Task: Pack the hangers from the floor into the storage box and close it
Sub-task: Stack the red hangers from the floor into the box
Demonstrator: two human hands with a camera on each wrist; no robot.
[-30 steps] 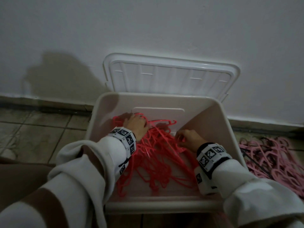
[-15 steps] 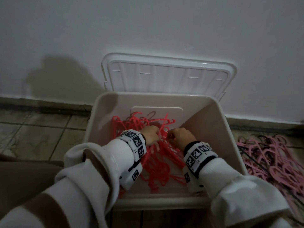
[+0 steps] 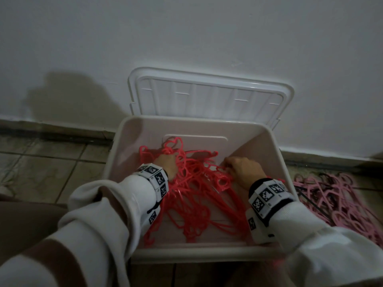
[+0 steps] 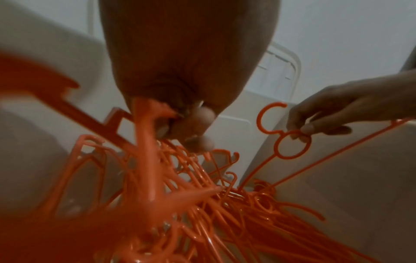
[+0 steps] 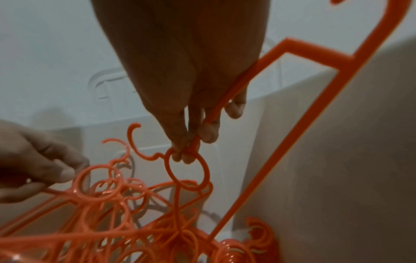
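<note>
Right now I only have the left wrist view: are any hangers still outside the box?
Observer: Yes. The head view shows a pile of pink hangers on the floor, right of the storage box.
Operator: Where exactly is the lid?
Observer: The lid stands upright behind the box, against the wall.
Operator: How does the right hand hold its hanger?
Observer: In the right wrist view the right hand pinches the red hanger just above its ring, with the hanger's bar running back under the fingers.
</note>
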